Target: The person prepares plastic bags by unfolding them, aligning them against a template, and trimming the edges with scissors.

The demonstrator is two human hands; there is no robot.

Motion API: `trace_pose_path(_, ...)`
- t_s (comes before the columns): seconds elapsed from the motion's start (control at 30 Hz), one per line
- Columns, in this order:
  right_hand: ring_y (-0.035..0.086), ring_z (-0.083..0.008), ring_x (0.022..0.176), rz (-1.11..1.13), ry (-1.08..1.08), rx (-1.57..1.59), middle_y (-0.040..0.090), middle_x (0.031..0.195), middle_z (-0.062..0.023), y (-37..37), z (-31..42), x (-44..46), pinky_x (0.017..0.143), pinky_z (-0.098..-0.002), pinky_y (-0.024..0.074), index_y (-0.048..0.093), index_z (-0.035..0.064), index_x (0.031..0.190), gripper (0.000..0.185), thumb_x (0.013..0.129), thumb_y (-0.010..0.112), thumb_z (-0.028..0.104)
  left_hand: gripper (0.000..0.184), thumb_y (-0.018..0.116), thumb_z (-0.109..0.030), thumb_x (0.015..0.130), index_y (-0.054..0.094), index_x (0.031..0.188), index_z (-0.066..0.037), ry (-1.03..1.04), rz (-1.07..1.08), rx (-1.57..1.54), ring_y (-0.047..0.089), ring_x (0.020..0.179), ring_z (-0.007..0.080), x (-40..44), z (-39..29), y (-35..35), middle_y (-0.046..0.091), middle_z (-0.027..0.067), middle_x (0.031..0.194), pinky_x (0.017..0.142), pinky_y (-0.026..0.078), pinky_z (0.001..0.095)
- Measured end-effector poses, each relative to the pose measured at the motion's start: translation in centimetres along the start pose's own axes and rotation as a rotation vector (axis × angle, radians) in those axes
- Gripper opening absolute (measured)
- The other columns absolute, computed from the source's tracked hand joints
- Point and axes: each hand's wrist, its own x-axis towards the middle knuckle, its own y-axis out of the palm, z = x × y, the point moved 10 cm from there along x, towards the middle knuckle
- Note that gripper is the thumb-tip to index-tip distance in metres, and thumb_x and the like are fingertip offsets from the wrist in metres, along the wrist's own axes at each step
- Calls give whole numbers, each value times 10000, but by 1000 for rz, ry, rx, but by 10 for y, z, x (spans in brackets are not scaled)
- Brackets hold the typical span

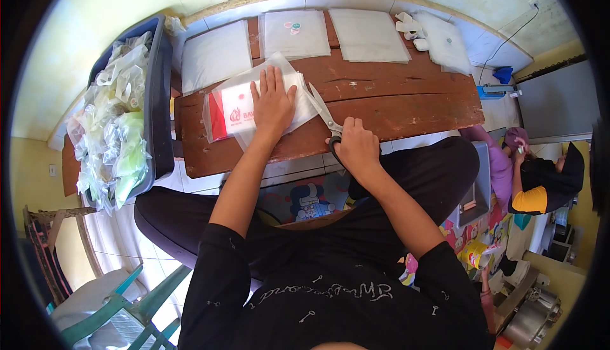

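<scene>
My left hand (274,105) lies flat with its fingers stretched out on a clear plastic sheet. Beneath that sheet is a red and white printed packet (219,116), partly covered by the hand. My right hand (356,143) is wrapped round the black handles of a pair of scissors (327,116). The scissors' blades point up and to the left, near the right edge of the plastic under my left hand. All of this rests on a brown wooden table (387,99).
Stacks of clear plastic (217,56) line the table's far side, with white crumpled pieces (410,27) at the right. A dark bin (164,96) full of plastic stands left. A green chair (149,299) is lower left. Another person (540,175) sits at the right.
</scene>
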Motion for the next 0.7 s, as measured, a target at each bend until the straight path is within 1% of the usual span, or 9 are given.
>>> trace_pose_path(0.37,702,-360,777,3,-13,-38,623,945,-187,3,7,17,669,-423,578,534,1,964,458,811,744,378,652,389,-435,1002,318,1486,-3,4,-11,4,224,1467,292,0,0,-1,301,144,1563,1196,113,491)
trace_pose_path(0.7,705,-348,780,7,-22,-56,631,949,-188,4,4,20,671,-416,581,538,-7,977,450,812,746,357,658,371,-440,1007,294,1498,-8,-5,16,13,205,1475,286,0,0,1,279,138,1575,1200,104,483)
